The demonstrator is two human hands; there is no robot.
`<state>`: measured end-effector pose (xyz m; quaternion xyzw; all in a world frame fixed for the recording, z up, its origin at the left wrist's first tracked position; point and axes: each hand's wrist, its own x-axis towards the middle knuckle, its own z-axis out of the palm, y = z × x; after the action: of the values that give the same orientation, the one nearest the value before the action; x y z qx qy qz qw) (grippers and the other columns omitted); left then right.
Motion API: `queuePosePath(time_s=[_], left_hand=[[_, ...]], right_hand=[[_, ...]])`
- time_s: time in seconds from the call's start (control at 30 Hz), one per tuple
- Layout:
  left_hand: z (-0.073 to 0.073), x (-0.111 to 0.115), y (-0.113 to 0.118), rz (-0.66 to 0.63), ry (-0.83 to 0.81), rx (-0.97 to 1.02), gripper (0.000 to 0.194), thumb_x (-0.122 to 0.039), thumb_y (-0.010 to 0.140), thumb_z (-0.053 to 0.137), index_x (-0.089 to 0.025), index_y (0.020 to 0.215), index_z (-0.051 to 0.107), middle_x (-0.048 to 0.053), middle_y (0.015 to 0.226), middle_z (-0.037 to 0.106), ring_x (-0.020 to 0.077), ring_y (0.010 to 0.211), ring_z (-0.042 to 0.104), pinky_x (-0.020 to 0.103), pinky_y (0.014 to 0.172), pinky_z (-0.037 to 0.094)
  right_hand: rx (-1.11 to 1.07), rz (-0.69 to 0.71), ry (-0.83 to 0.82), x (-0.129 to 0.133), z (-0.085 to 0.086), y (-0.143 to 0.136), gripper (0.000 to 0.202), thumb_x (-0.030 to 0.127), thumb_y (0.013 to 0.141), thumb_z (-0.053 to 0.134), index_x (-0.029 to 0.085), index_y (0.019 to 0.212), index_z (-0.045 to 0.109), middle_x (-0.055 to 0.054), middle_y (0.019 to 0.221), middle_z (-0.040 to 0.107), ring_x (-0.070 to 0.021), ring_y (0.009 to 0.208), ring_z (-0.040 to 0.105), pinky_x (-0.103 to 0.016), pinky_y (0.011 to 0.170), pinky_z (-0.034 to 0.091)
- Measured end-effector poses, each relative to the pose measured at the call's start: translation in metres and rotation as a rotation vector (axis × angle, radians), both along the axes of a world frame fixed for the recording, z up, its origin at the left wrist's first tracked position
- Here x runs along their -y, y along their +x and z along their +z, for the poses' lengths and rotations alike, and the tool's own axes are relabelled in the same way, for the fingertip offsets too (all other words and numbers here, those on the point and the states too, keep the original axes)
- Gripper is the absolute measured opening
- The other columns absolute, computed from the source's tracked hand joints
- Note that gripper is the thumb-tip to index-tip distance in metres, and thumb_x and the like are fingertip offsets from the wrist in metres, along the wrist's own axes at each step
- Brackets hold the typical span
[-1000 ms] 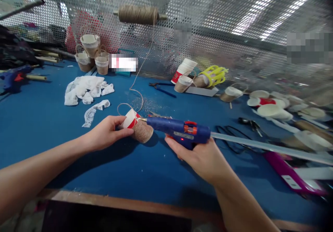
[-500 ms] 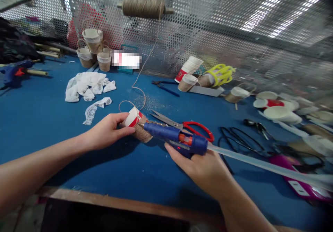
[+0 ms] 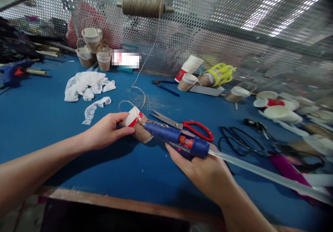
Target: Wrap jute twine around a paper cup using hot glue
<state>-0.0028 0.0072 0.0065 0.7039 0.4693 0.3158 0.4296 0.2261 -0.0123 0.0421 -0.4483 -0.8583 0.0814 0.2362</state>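
My left hand [image 3: 110, 131] grips a small paper cup [image 3: 139, 129] by its red-and-white end. Brown twine wraps the other part of the cup, which lies tilted over the blue table. My right hand [image 3: 205, 171] is closed round a blue glue gun [image 3: 177, 137] with a long clear glue stick in its back. The gun's nozzle points left at the twine on the cup, touching it or very near. From the cup, loose twine [image 3: 144, 94] runs up to a spool [image 3: 143, 7] on the mesh wall.
Red-handled scissors [image 3: 199, 127] lie just behind the glue gun. White lace [image 3: 85, 82] is at the left, near twine-covered cups [image 3: 104, 60]. Pliers [image 3: 166, 87], a cup stack [image 3: 191, 67], black cables [image 3: 235, 140] and a purple power strip [image 3: 288, 171] stand or lie farther right.
The back of the glue gun and its glue stick have dipped slightly, and the nozzle has shifted a little to the right. My left hand and the cup have hardly moved.
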Motion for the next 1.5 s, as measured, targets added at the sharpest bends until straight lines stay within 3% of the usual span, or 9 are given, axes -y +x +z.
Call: queuePosePath(time_s=[0.23, 0.57, 0.73, 0.9, 1.1, 1.3, 1.5], left_hand=[[0.000, 0.001, 0.000, 0.002, 0.007, -0.015, 0.022, -0.031, 0.079, 0.053, -0.013, 0.090, 0.061, 0.005, 0.087, 0.064, 0.0188, 0.078, 0.056, 0.029, 0.072, 0.043], [-0.001, 0.001, -0.001, -0.010, 0.018, -0.028, 0.021, -0.031, 0.080, 0.053, -0.014, 0.090, 0.060, 0.005, 0.086, 0.064, 0.0183, 0.077, 0.055, 0.029, 0.071, 0.043], [0.001, -0.001, -0.003, -0.050, 0.029, -0.020, 0.020, -0.028, 0.080, 0.052, -0.014, 0.093, 0.059, 0.006, 0.091, 0.065, 0.0194, 0.082, 0.058, 0.030, 0.074, 0.044], [0.003, -0.001, -0.005, -0.056, 0.071, -0.080, 0.017, -0.030, 0.080, 0.052, -0.016, 0.088, 0.058, 0.004, 0.087, 0.066, 0.0193, 0.079, 0.058, 0.028, 0.072, 0.044], [0.003, -0.001, -0.005, -0.069, 0.065, -0.072, 0.018, -0.029, 0.080, 0.052, -0.015, 0.089, 0.058, 0.005, 0.090, 0.066, 0.0198, 0.081, 0.058, 0.028, 0.074, 0.044], [0.002, -0.001, -0.005, -0.062, 0.062, -0.057, 0.017, -0.027, 0.080, 0.053, -0.016, 0.090, 0.058, 0.005, 0.091, 0.067, 0.0202, 0.082, 0.059, 0.029, 0.075, 0.045], [0.001, -0.001, -0.005, -0.086, 0.042, -0.027, 0.021, -0.028, 0.081, 0.052, -0.014, 0.096, 0.059, 0.006, 0.096, 0.067, 0.0217, 0.088, 0.059, 0.030, 0.078, 0.045]], right_hand=[[-0.046, -0.009, -0.066, 0.001, -0.001, -0.005, 0.018, 0.021, 0.078, 0.045, 0.025, 0.071, 0.061, -0.005, 0.061, 0.061, -0.0187, 0.055, 0.057, -0.031, 0.053, 0.048], [0.041, 0.031, 0.011, 0.002, -0.004, 0.003, 0.018, 0.024, 0.079, 0.047, 0.025, 0.076, 0.064, -0.005, 0.057, 0.058, -0.0208, 0.058, 0.057, -0.034, 0.055, 0.047], [0.180, 0.058, 0.141, -0.005, -0.018, 0.027, 0.022, 0.028, 0.080, 0.048, 0.026, 0.089, 0.068, -0.002, 0.041, 0.047, -0.0216, 0.050, 0.053, -0.036, 0.056, 0.045], [0.234, 0.109, 0.238, -0.009, -0.013, 0.022, 0.035, 0.021, 0.082, 0.037, 0.025, 0.083, 0.071, -0.005, 0.043, 0.053, -0.0216, 0.051, 0.054, -0.036, 0.054, 0.044], [0.159, 0.117, 0.263, -0.002, -0.006, 0.008, 0.036, 0.019, 0.082, 0.037, 0.025, 0.076, 0.072, -0.004, 0.037, 0.045, -0.0218, 0.053, 0.055, -0.036, 0.058, 0.045], [0.024, 0.042, 0.149, -0.003, -0.014, 0.016, 0.025, 0.031, 0.081, 0.046, 0.026, 0.080, 0.070, -0.006, 0.048, 0.056, -0.0232, 0.059, 0.057, -0.037, 0.058, 0.046], [-0.019, 0.023, 0.123, -0.003, -0.015, 0.017, 0.021, 0.033, 0.078, 0.049, 0.026, 0.080, 0.069, -0.006, 0.050, 0.058, -0.0235, 0.061, 0.058, -0.036, 0.056, 0.046]])
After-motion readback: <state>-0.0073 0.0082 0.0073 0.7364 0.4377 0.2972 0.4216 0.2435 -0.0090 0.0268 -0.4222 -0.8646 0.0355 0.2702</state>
